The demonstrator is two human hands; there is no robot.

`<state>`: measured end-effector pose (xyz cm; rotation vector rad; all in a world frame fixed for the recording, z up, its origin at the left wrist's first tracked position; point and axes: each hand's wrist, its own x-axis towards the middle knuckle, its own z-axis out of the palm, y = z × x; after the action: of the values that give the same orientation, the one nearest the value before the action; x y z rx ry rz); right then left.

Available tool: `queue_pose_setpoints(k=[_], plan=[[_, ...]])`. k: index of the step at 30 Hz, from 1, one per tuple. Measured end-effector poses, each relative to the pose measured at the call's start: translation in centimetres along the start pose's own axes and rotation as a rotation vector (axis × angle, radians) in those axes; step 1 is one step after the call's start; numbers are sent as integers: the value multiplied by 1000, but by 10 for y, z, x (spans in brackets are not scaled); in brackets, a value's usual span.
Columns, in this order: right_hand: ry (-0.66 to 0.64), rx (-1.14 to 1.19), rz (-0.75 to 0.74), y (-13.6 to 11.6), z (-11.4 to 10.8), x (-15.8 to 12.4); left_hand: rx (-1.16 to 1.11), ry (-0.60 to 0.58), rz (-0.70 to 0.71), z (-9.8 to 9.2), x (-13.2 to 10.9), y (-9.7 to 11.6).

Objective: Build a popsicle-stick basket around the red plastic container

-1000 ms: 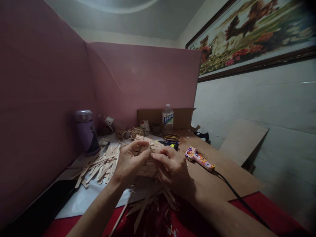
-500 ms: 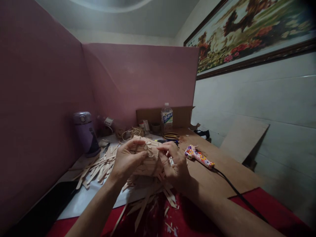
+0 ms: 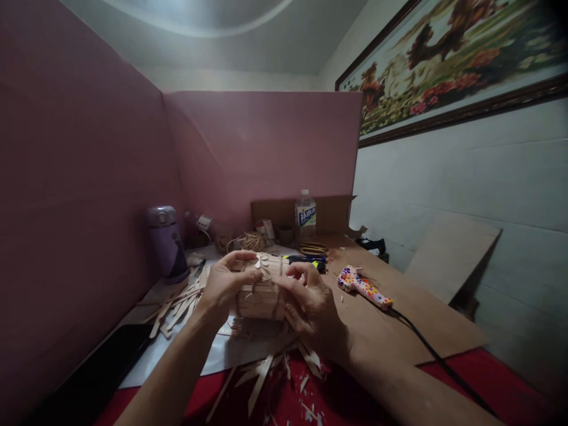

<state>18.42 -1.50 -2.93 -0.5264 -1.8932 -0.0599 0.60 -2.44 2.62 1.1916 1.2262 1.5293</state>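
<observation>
Currently, the stick-built piece is held between both hands over the middle of the bench's near edge, above the white sheet; whether its underside touches anything cannot be confirmed. Twine bands circle it, and pale petal-shaped pieces sit on its upper face.

The left hand is clamped on the stick-built piece, fingers over the top, thumb on the front. The right hand has thumb and forefinger close together at the right end; whether they pinch a small part or merely press cannot be told.

The work in hand is judged to be fine fingertip handling on the upper face. Recommended: keep the left grip steady but light, since thin sticks may bow or part; let the left thumb brace just beside the petal-shaped pieces, not on them; apply right-hand pressure squarely and avoid dragging the twine.

Noted: loose sticks lie towards the bench's left edge, scraps litter the red cloth at the near edge, and a flower-patterned corded tool lies towards the right edge, well apart from the piece.
</observation>
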Motion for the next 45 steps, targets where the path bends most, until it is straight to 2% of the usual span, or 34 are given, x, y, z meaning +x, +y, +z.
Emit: queue_pose_setpoints(k=[10,14,25,27,33,37,45], plan=[[-20,-59,-47,-1,3,1,58,-42,-13,-5,2,-2],[-9,-162,-115,3,7,1,33,-71,-13,-4,3,-3],[-16,-340,-231,5,3,4,19,-64,1,-1,2,-4],[-17,-315,-212,5,2,4,22,-64,5,0,2,-3],[-17,-64,-24,1,1,3,26,-41,18,3,-3,0],[-3,-55,27,-3,5,6,16,-34,19,6,-3,0],[2,1,24,-3,6,10,-5,-31,36,14,-11,7]])
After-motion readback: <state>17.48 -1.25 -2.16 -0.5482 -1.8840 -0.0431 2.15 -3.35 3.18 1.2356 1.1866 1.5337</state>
